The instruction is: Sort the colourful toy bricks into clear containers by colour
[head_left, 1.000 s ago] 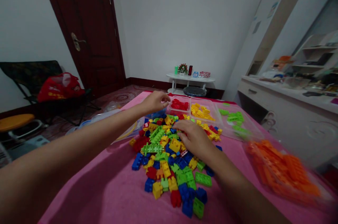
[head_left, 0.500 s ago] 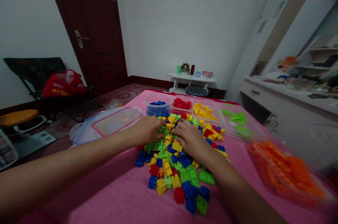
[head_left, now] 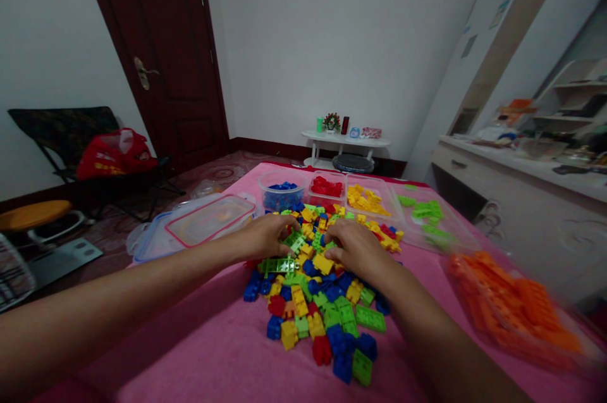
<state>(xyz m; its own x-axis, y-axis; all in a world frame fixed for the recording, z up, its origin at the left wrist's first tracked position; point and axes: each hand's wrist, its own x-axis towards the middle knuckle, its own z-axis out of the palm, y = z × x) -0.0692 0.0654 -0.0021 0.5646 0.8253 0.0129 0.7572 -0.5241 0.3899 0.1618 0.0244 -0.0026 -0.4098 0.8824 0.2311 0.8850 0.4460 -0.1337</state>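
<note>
A heap of mixed toy building bricks (head_left: 300,302) in yellow, green, blue and red spreads over the pink cloth. My left hand (head_left: 270,237) is at the heap's left side, thumb and fingers apart beside a green brick (head_left: 294,241). A long green brick (head_left: 277,266) lies just below that hand. On the other side, my right hand (head_left: 355,245) rests over the bricks with its fingers curved and apart from the thumb. Close to its thumb is a yellow brick (head_left: 323,264). I see no brick gripped in either hand; the undersides of both are hidden.
Behind the heap stand a round tub of blue bricks (head_left: 283,199), a box of red bricks (head_left: 327,187), one of yellow bricks (head_left: 366,199) and one of green bricks (head_left: 428,212). A container of orange bricks (head_left: 516,308) sits right. Clear lids (head_left: 211,219) lie left.
My right hand has shifted slightly right and its fingers have curled more. Bricks between the hands have been stirred, showing more green ones. My left hand stays nearly in place.
</note>
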